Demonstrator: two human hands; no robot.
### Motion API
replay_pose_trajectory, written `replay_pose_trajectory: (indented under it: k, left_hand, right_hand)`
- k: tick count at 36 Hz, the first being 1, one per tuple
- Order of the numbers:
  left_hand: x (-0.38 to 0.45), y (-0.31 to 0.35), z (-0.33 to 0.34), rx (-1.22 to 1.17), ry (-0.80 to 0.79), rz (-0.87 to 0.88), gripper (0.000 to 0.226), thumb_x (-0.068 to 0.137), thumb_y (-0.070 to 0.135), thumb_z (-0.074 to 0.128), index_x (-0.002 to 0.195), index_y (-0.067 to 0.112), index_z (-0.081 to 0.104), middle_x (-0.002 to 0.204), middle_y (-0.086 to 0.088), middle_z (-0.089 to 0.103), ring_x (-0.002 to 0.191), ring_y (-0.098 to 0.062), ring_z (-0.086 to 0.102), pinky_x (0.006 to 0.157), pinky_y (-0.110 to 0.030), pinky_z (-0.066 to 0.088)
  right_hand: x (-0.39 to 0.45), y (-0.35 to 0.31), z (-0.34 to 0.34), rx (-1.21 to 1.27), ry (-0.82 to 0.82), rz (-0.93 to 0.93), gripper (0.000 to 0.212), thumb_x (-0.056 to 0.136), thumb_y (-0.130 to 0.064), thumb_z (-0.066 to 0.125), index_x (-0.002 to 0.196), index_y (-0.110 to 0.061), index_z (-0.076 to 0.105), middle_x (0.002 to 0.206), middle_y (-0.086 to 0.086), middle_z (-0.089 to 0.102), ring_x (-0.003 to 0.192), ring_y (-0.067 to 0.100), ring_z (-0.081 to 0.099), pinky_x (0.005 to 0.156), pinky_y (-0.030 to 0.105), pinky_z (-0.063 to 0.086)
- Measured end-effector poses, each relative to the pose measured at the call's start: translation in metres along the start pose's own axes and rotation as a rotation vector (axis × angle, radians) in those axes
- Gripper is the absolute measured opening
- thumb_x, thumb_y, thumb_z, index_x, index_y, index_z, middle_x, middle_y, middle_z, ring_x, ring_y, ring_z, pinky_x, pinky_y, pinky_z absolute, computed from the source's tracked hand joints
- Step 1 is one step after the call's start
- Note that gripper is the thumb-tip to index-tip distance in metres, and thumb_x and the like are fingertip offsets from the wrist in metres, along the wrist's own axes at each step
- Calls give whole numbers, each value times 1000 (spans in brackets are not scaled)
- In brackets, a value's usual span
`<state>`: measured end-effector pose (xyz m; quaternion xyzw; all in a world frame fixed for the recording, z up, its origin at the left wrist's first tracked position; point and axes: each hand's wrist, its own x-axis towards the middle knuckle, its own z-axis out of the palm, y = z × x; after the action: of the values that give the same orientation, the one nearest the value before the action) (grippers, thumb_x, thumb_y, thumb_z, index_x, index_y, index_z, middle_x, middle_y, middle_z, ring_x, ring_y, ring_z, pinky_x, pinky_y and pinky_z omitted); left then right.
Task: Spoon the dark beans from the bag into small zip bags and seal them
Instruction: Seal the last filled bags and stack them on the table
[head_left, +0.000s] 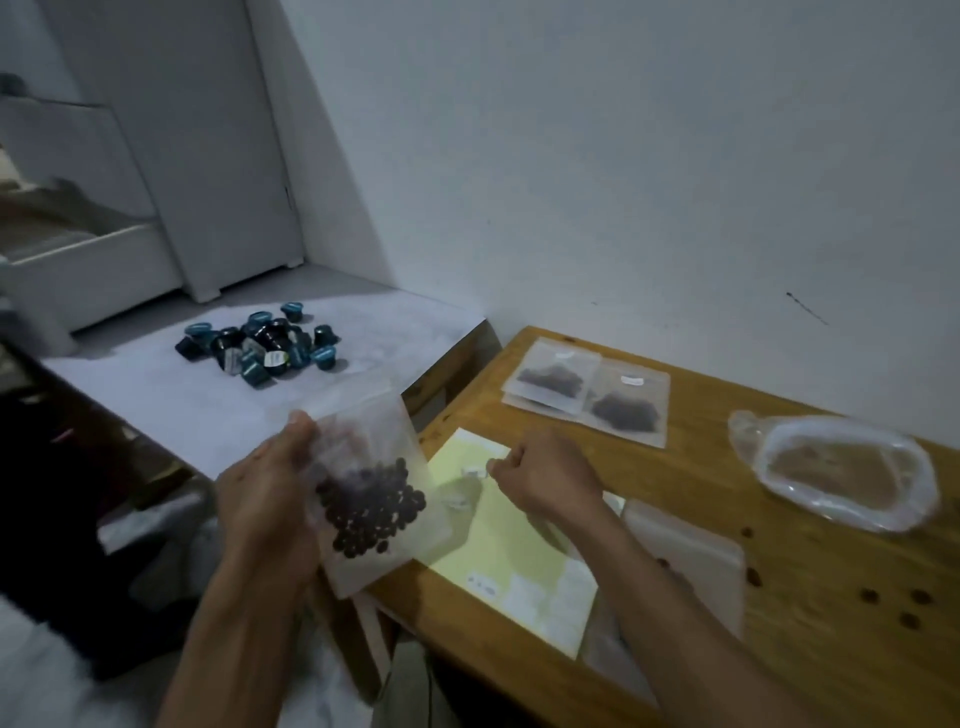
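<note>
My left hand (270, 493) grips a small clear zip bag (363, 431) by its left side and holds it upright off the table's left edge. Dark beans (371, 506) fill the bag's lower part. My right hand (545, 480) is curled over a pale yellow sheet (498, 551) on the wooden table (810, 649), and its fingertips pinch a small white label (474, 472). Two filled zip bags (587, 395) with white labels lie at the back of the table. A large clear plastic bag (836, 467) lies open at the right.
A stack of empty zip bags (696, 551) lies by my right forearm, with several loose beans (893, 603) to its right. A pile of blue-black capsules (260, 343) sits on the white surface to the left. A white wall stands behind the table.
</note>
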<state>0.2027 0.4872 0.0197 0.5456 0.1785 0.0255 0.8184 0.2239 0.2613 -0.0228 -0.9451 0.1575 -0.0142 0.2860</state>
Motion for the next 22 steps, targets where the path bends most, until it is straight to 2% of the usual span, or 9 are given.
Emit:
replay_pose_trajectory:
  k: [2, 4, 7, 9, 12, 16, 19, 22]
  left_hand:
    - [4, 1, -1, -14, 16, -11, 33, 96, 31, 60, 109, 3, 71, 106, -12, 77, 103, -28, 72, 92, -49, 54]
    - [7, 1, 0, 4, 9, -12, 33, 93, 33, 64, 109, 4, 73, 107, -11, 77, 104, -28, 72, 90, -46, 54]
    - [8, 2, 7, 55, -5, 20, 31, 96, 34, 60, 105, 7, 73, 104, -9, 77, 102, -27, 73, 90, -47, 55]
    - [5, 2, 14, 93, -23, 47, 32, 98, 35, 57, 100, 8, 74, 100, -7, 78, 100, -27, 73, 86, -45, 54]
    - [3, 2, 22, 116, -44, 60, 37, 99, 39, 52, 88, 11, 74, 97, -6, 78, 98, -27, 73, 87, -46, 53]
    - [2, 4, 27, 130, -39, 61, 37, 100, 38, 52, 95, 8, 75, 94, -6, 79, 90, -22, 75, 79, -41, 53]
    - [0, 7, 30, 140, -48, 63, 37, 100, 37, 53, 99, 8, 75, 93, -7, 79, 89, -23, 76, 76, -39, 54]
    - [-4, 9, 37, 156, -86, 66, 36, 100, 37, 53, 97, 8, 74, 92, -9, 79, 91, -26, 76, 83, -43, 55]
  right_hand:
    - [6, -2, 11, -58, 17, 26, 42, 76, -62, 61, 68, -23, 46, 63, -2, 42, 61, 25, 48, 65, 34, 38]
    - [10, -5, 16, -75, 21, 37, 42, 72, -66, 61, 73, -25, 51, 69, -1, 48, 70, 27, 56, 74, 37, 42]
    - [13, -10, 21, -91, 23, 48, 39, 75, -61, 67, 75, -23, 60, 76, -2, 65, 83, 26, 65, 89, 43, 45]
    - [13, -14, 25, -73, 50, 66, 35, 78, -55, 71, 80, -21, 67, 82, -2, 70, 84, 24, 65, 90, 45, 44]
    - [14, -16, 29, -40, 56, 72, 28, 82, -48, 72, 84, -21, 68, 81, -3, 68, 84, 23, 64, 91, 46, 46]
    - [10, -15, 14, 17, -7, 38, 32, 87, -47, 68, 70, -21, 63, 67, -4, 59, 74, 23, 63, 83, 44, 52]
    - [-1, -11, -14, 142, 49, -25, 36, 92, -41, 65, 67, -14, 66, 63, 0, 66, 66, 20, 65, 73, 43, 58]
    - [-21, -16, -52, 358, 124, -181, 32, 91, -35, 68, 71, -10, 66, 57, -4, 59, 52, 9, 53, 57, 30, 48]
